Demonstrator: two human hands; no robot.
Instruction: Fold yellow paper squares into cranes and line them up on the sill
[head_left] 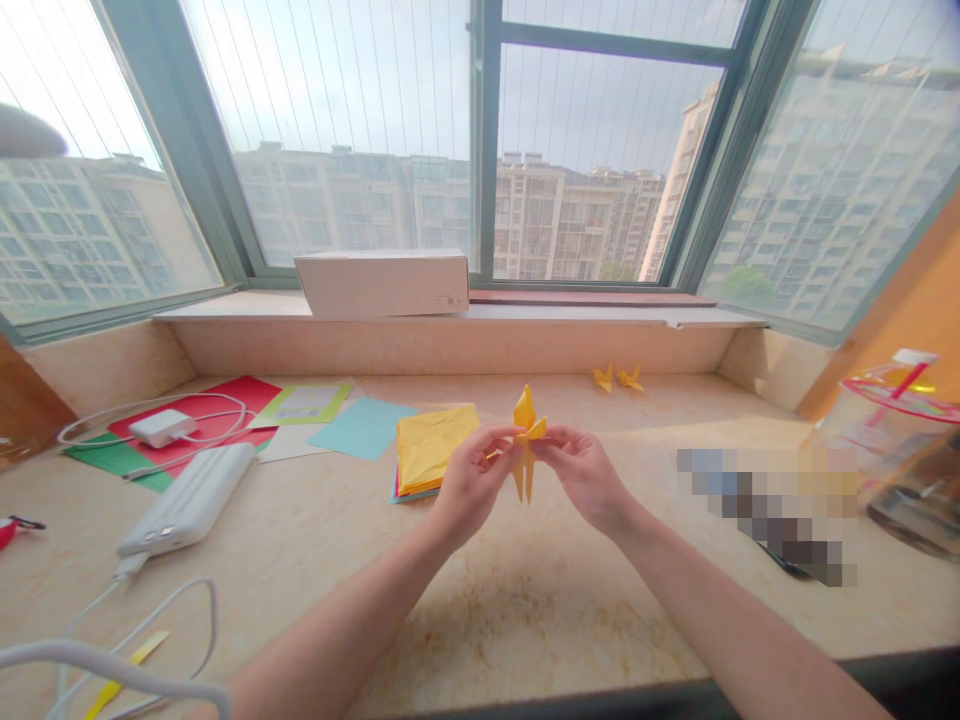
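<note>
A folded yellow paper figure (527,430) is held up over the stone counter, with one broad point upward and two thin points hanging down. My left hand (476,478) pinches its left side, and my right hand (589,475) pinches its right side, fingertips closed on the paper. Just left of my left hand lies a stack of yellow paper (429,445), with a bit of blue and red at its lower edge. Two small folded yellow cranes (603,378) (631,378) stand near the back of the counter, to the right.
Coloured sheets (363,427), a white charger (163,428), a white power bank (187,500) and cables lie on the left. A white box (382,285) rests on the sill. At the right are a blurred-out object (772,515) and a clear cup with a straw (862,430).
</note>
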